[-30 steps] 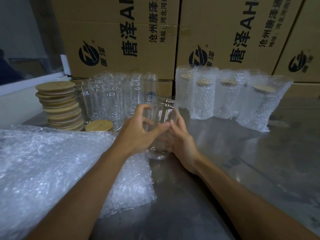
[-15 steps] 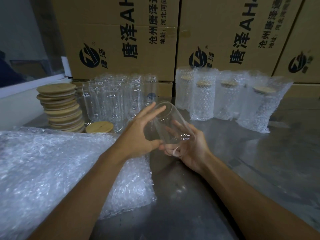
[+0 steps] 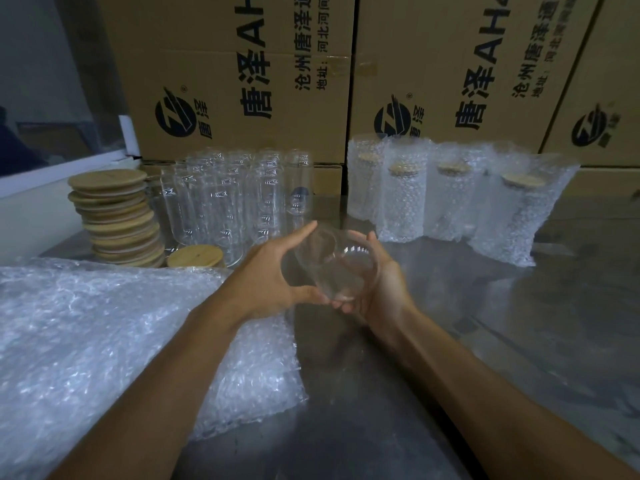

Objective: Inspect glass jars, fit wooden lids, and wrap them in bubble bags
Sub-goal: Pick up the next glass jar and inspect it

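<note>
A clear glass jar [image 3: 332,268] hangs above the steel table, tipped over so one round end faces me. My left hand [image 3: 266,275] holds its left side between stretched fingers and thumb. My right hand [image 3: 377,282] cups it from the right with fingers curled round the glass. Bare glass jars [image 3: 235,199] stand in a cluster behind. A stack of wooden lids [image 3: 117,216] rises at the left, with a single lid [image 3: 195,256] lying beside it. A pile of bubble bags [image 3: 114,344] lies at the front left.
Several jars wrapped in bubble bags [image 3: 450,199], with wooden lids showing, stand at the back right. Printed cardboard boxes [image 3: 242,74] wall off the back. The steel table [image 3: 519,323] stretches bare to the right and front.
The jar stood upright on the table between my hands. It has since been lifted and tipped over until one end points at me, with both hands shifting round it.
</note>
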A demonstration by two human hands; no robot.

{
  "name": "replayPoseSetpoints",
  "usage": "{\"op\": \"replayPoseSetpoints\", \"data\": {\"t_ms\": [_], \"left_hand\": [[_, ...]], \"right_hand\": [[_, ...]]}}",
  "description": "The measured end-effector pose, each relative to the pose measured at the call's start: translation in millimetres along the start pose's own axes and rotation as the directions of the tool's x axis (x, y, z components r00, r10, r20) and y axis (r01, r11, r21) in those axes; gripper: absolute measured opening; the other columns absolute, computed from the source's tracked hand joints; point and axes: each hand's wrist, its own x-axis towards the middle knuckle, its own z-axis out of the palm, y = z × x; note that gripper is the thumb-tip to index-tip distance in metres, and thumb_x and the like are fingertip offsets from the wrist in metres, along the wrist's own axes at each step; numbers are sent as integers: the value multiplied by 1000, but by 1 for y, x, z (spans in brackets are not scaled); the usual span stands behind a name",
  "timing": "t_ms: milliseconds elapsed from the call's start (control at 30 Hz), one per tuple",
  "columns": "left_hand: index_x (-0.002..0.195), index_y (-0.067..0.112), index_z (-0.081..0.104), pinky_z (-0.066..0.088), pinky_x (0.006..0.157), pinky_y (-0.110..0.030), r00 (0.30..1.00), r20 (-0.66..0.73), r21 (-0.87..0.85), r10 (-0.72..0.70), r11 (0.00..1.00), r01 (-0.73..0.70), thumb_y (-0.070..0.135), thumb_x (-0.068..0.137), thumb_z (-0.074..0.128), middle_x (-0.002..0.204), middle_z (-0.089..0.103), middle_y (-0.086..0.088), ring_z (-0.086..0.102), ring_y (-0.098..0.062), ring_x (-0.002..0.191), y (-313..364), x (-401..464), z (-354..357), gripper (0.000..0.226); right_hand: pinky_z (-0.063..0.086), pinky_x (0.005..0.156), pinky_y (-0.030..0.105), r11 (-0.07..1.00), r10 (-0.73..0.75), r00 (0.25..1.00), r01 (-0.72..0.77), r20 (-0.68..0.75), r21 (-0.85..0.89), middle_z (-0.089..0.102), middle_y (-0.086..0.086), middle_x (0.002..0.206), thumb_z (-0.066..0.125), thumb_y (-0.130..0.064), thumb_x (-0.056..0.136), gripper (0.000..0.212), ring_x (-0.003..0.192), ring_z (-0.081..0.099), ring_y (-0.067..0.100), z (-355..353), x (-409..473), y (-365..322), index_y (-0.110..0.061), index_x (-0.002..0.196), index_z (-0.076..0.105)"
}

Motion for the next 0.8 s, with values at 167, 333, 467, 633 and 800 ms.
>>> {"op": "replayPoseSetpoints", "data": {"t_ms": [167,333,467,633,800], "left_hand": [[146,41,44,44,110,-43,998,-44,-94,37,995,-41,76,45,83,142,55,18,53,1,127,0,1,2,114],[118,76,42,49,86,-20,984,-156,-103,91,989,-108,85,47,73,112,59,46,61,17,102,6,-2,3,78],[136,60,39,46,100,-21,967,-211,-119,140,979,-168,76,61,75,115,64,30,59,10,114,1,1,5,85],[129,55,43,36,85,4,947,-262,-92,188,971,-219,70,65,75,118,49,51,49,24,112,2,1,6,73],[134,44,47,42,94,-9,947,-281,-76,157,980,-186,67,64,74,119,53,46,51,18,117,-6,3,8,78]], "right_hand": [[46,36,25,986,-162,984,158,-71,-60,71,16,67,33,-53,106,54,45,63,21,9,-3,-5,-16,100,72],[59,54,31,894,-388,921,368,-27,-257,76,11,75,22,-66,102,56,58,70,22,15,-8,1,-38,109,70],[60,70,41,811,-476,879,448,20,-376,74,8,78,27,-76,90,71,67,70,22,17,-8,9,-33,138,57],[55,95,53,692,-546,831,520,107,-501,57,5,145,30,-69,97,68,121,63,30,16,-16,11,-39,157,26],[55,97,54,694,-542,836,504,88,-514,45,-17,152,53,-71,89,80,126,61,23,20,-20,14,-37,156,26]]}}
